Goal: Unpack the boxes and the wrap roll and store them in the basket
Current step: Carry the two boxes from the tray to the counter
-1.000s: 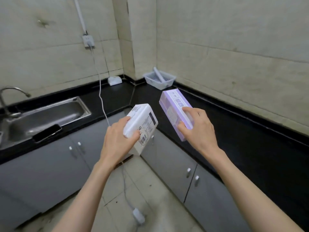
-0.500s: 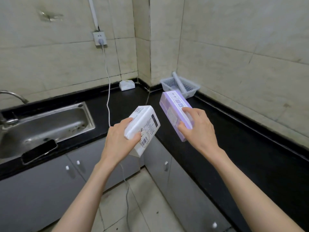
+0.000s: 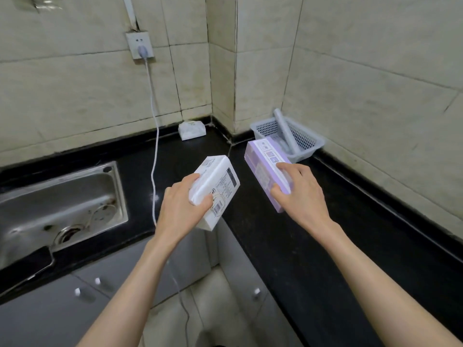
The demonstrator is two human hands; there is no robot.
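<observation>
My left hand [image 3: 181, 209] grips a white box [image 3: 218, 186] with a barcode and black print, held tilted over the counter's inner corner. My right hand [image 3: 300, 194] holds a purple box [image 3: 265, 166] by its near end, its far end pointing toward the basket. A pale perforated plastic basket [image 3: 310, 144] stands on the black counter against the right wall. A grey wrap roll [image 3: 285, 128] leans inside it, sticking out over the rim. The purple box hides part of the basket's front left.
A steel sink [image 3: 62, 204] sits in the black counter [image 3: 325, 234] at left, with a dark phone [image 3: 25, 256] on its front edge. A white cable [image 3: 154, 156] hangs from a wall socket [image 3: 140, 45]. A small white packet [image 3: 191, 130] lies near the corner. Grey cabinets stand below.
The view has moved closer to the corner and the basket appears nearer and larger. Both hands still hold their boxes, carried forward toward the basket.
</observation>
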